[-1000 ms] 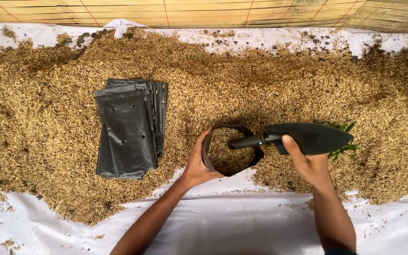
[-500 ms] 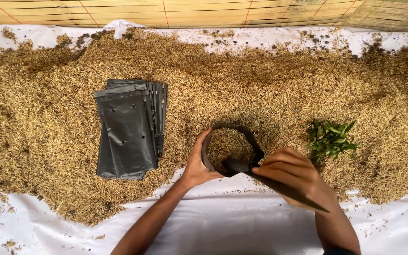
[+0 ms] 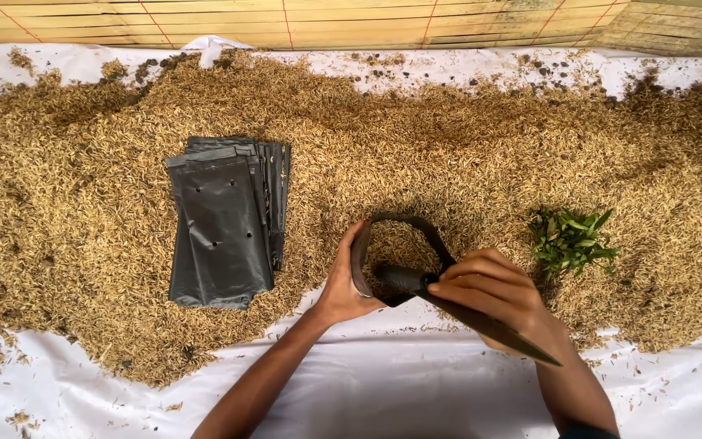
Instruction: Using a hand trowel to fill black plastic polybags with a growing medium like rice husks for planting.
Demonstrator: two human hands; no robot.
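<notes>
the left hand (image 3: 343,284) grips the rim of the black bag (image 3: 400,244) filled with husk; the right hand (image 3: 489,293) is closed around a dark trowel (image 3: 465,313) with its handle end in the bag's mouth, near the white sheet's (image 3: 383,390) front edge.

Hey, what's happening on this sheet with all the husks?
A person's left hand holds open a black grow bag partly filled with husk. The right hand grips a dark trowel, handle end at the bag's mouth. A stack of flat black bags and a green seedling bunch lie on the husk pile.
</notes>
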